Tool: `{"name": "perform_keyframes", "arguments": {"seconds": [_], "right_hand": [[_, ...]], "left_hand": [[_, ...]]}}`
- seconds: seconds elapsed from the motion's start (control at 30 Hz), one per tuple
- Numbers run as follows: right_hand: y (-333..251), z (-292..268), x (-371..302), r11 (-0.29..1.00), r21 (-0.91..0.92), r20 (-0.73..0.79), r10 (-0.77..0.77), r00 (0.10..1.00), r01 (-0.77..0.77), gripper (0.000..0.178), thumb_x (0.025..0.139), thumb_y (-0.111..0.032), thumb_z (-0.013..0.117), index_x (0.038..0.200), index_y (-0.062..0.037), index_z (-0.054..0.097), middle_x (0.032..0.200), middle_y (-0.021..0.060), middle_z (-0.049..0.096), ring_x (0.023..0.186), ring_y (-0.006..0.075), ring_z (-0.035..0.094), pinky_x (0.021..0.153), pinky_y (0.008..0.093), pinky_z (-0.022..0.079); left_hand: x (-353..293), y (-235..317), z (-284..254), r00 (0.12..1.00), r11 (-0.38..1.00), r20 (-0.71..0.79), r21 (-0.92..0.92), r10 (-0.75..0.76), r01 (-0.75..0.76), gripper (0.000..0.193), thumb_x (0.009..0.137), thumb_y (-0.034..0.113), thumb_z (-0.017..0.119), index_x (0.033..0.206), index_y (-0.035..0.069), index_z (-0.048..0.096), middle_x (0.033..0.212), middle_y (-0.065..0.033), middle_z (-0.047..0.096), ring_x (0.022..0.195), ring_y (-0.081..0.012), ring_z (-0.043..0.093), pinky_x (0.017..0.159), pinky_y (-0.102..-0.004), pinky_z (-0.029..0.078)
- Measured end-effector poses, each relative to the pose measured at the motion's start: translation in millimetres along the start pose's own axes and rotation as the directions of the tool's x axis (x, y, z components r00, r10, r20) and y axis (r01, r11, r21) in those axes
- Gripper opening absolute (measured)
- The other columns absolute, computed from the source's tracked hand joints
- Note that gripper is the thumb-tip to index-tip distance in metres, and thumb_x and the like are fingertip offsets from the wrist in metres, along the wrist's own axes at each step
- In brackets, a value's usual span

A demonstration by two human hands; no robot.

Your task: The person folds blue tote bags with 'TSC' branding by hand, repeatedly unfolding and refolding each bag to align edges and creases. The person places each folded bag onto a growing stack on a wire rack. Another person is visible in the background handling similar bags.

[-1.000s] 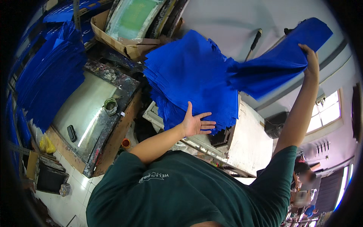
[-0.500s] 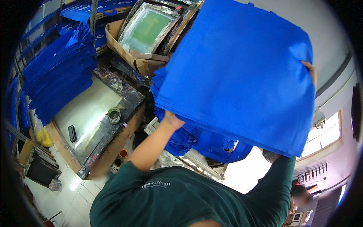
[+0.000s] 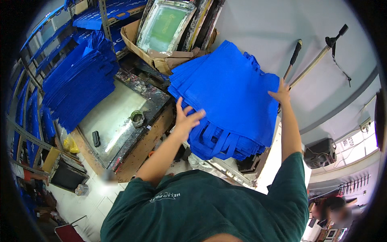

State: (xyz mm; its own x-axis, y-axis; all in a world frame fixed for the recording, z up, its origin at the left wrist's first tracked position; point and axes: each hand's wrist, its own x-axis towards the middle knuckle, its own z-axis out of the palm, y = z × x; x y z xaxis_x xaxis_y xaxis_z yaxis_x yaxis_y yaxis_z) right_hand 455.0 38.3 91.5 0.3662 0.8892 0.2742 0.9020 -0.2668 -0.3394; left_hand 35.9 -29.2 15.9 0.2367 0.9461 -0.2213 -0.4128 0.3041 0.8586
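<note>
A thick stack of blue fabric tote bags lies in front of me, its layers fanned out at the left and its loop handles hanging over the near edge. My left hand, fingers spread, is at the stack's left near edge and grips nothing. On the opposite side, my right hand is open beside the right edge, its fingertips close to the top bag. Whether the fingertips touch the cloth I cannot tell.
Left of the stack, a glass-topped worktable bears a paint-smeared cup and a black handled tool. Beyond are a second blue bag pile and a cardboard box with printing screens. Poles lean against the wall.
The large blue bag panel held up in both hands is now down on the stack. Both hands have let go and opened, and the view has shifted.
</note>
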Motion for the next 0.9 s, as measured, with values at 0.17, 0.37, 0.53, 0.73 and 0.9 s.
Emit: {"name": "perform_keyframes", "arguments": {"seconds": [0.17,0.37,0.53,0.73,0.9], "right_hand": [[-132.8,48.4,-137.0,0.805,0.213,0.383,-0.59,0.711,0.553,0.097,0.066,-0.051,0.069,0.143,-0.019,0.017,0.145,0.0169,0.024,0.131,0.0337,0.028,0.104,0.0513,0.026],[-149.4,98.4,-163.9,0.883,-0.189,0.575,-0.255,0.777,0.43,0.087,0.074,-0.064,0.054,0.143,-0.0321,0.011,0.147,0.0186,0.015,0.132,0.0457,0.015,0.096,0.0686,0.02],[-144.4,96.2,-149.5,0.891,-0.049,0.646,-0.316,0.694,0.452,0.082,0.074,-0.064,0.054,0.142,-0.0348,0.017,0.148,0.0177,0.013,0.132,0.0457,0.014,0.098,0.067,0.019],[-109.9,103.7,-118.2,0.836,0.288,0.534,-0.545,0.646,0.467,0.06,0.088,-0.047,0.046,0.14,-0.0231,0.029,0.141,0.0202,0.029,0.131,0.0388,0.026,0.109,0.042,0.02],[-107.8,100.2,-97.5,0.763,0.588,0.534,-0.616,0.579,0.269,0.046,0.091,-0.022,0.042,0.136,-0.0122,0.038,0.137,0.0165,0.039,0.128,0.0283,0.034,0.107,0.0334,0.023]], "left_hand": [[-23.0,-87.4,-14.9,0.989,0.886,-0.137,0.463,0.063,0.007,0.114,0.061,0.016,0.081,0.14,0.014,-0.002,0.125,-0.0199,0.035,0.098,-0.0266,0.048,0.082,-0.0403,0.045],[-16.7,-89.7,-13.4,0.984,0.429,-0.021,0.901,0.175,-0.058,0.041,0.075,0.039,0.065,0.099,0.006,0.061,0.078,-0.0131,0.064,0.072,-0.0297,0.062,0.066,-0.039,0.047],[-23.6,-67.7,-22.5,0.921,0.406,0.093,0.877,0.378,-0.256,0.024,0.082,0.027,0.059,0.087,0.003,0.059,0.078,-0.0178,0.06,0.075,-0.0331,0.059,0.066,-0.0417,0.043],[-32.4,-47.3,-20.0,0.978,0.753,0.165,0.625,0.13,-0.205,0.019,0.088,0.021,0.051,0.083,0.002,0.052,0.075,-0.0067,0.052,0.072,-0.0152,0.049,0.065,-0.0305,0.039],[-32.5,-51.1,-21.3,0.976,0.779,0.166,0.591,0.139,-0.211,0.016,0.087,0.018,0.052,0.085,0.003,0.053,0.073,-0.0035,0.051,0.07,-0.0126,0.048,0.065,-0.0267,0.037]]}}
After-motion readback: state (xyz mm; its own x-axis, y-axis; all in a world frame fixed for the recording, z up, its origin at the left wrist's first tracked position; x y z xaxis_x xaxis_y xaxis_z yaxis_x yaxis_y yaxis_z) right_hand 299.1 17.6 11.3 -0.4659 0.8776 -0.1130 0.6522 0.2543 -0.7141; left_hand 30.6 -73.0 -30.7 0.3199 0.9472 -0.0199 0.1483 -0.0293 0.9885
